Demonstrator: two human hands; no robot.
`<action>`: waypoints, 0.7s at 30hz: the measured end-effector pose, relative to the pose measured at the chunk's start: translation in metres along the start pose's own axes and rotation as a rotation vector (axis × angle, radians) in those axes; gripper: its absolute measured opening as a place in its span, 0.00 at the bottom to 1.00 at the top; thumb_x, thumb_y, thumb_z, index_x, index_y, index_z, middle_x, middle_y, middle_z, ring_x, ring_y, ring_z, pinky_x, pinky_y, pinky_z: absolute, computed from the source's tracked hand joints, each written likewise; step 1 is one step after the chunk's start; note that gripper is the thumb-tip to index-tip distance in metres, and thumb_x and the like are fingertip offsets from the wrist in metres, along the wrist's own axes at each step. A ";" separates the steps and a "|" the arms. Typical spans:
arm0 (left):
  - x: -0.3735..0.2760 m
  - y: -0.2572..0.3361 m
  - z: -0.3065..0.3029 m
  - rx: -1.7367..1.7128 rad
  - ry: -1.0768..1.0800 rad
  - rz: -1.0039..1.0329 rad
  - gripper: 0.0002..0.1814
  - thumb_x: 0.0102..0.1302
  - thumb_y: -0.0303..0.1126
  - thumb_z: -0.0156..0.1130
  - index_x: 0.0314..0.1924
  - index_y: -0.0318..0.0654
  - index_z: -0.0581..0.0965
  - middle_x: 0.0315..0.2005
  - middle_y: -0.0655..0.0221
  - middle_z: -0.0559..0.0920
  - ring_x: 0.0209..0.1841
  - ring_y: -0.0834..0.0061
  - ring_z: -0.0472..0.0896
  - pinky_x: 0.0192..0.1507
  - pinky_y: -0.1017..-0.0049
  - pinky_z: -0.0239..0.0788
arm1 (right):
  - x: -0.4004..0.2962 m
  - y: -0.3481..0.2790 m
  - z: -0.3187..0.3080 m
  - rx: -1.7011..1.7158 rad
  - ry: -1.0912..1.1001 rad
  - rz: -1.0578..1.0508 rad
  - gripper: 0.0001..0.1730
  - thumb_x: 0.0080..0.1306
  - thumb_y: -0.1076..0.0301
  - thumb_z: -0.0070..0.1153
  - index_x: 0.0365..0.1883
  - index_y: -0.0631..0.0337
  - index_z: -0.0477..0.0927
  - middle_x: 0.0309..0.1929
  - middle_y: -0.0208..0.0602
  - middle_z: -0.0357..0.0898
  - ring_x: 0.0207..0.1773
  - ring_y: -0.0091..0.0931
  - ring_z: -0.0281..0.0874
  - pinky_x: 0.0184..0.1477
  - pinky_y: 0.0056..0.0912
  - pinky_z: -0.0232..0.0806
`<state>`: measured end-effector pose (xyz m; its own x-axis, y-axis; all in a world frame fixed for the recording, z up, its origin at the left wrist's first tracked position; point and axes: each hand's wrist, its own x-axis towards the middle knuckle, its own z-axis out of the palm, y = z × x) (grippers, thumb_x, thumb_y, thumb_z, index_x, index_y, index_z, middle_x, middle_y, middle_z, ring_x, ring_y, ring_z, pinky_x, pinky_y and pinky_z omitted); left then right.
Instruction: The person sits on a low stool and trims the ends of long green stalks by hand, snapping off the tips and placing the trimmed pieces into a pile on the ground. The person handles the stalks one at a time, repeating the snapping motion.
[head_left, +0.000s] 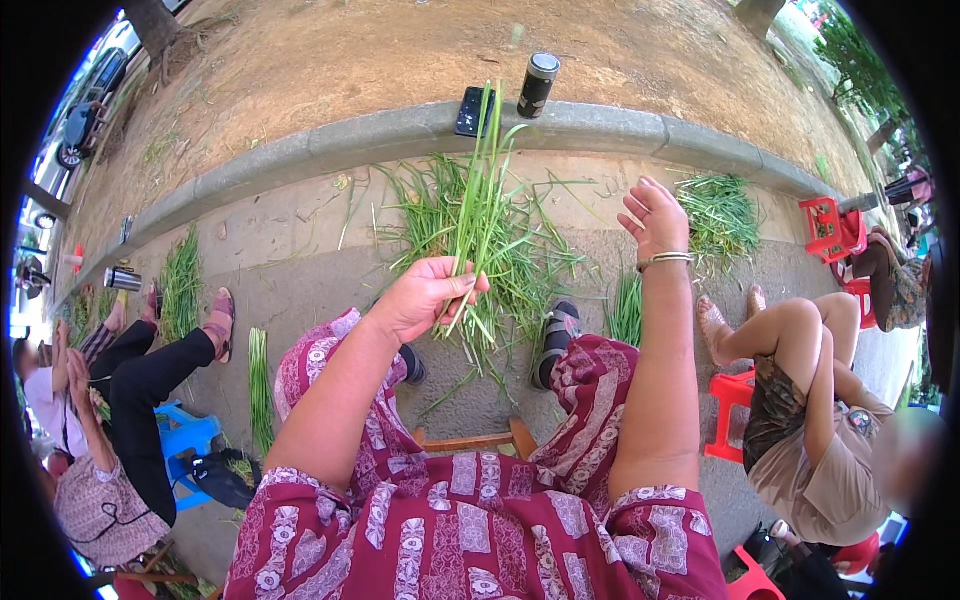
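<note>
My left hand (431, 296) pinches a small bunch of long green stalks (480, 202), likely Chinese chives, near their pale lower ends. The leaf tips fan out away from me. Raised to the right, my right hand (656, 217) is empty, its fingers loosely bent and apart, with a bangle (664, 259) on the wrist. Beneath my left hand a loose, tangled heap of green leaves (525, 262) covers the pavement between my feet. Beside my right foot lies a neater bundle of green stalks (625, 311), partly hidden by my leg and arm.
On the stone kerb (622, 127) ahead are a smartphone (471, 112) and a dark tumbler (538, 85). Another leaf heap (718, 217) lies far right, and a tidy bundle (259, 390) to my left. People sit on both sides, on a blue stool (187, 431) and a red stool (724, 412).
</note>
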<state>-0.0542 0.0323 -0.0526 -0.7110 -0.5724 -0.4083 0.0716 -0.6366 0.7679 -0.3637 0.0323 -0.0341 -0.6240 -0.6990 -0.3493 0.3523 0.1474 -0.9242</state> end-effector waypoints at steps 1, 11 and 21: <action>0.000 0.000 -0.001 -0.036 -0.010 0.006 0.08 0.63 0.33 0.53 0.35 0.37 0.76 0.22 0.76 0.75 0.16 0.89 0.66 0.16 0.88 0.55 | -0.005 0.000 0.007 -0.122 -0.022 -0.060 0.16 0.59 0.63 0.52 0.42 0.63 0.73 0.39 0.37 0.75 0.40 0.24 0.73 0.39 0.31 0.67; 0.000 0.005 -0.001 -0.116 -0.038 0.015 0.07 0.62 0.31 0.53 0.36 0.37 0.75 0.22 0.73 0.75 0.17 0.85 0.68 0.18 0.85 0.59 | -0.014 0.030 0.032 -0.562 -0.337 -0.328 0.12 0.56 0.62 0.56 0.32 0.61 0.80 0.28 0.26 0.77 0.28 0.14 0.68 0.30 0.16 0.59; -0.005 0.006 0.001 -0.104 -0.106 0.018 0.07 0.62 0.32 0.53 0.35 0.37 0.75 0.24 0.71 0.76 0.20 0.82 0.71 0.21 0.83 0.60 | -0.009 0.025 0.035 -0.342 -0.264 -0.135 0.09 0.60 0.64 0.53 0.36 0.58 0.79 0.30 0.29 0.79 0.33 0.18 0.76 0.33 0.18 0.66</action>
<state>-0.0503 0.0317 -0.0453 -0.7787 -0.5299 -0.3358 0.1536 -0.6800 0.7169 -0.3244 0.0179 -0.0487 -0.4335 -0.8759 -0.2117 0.0014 0.2343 -0.9722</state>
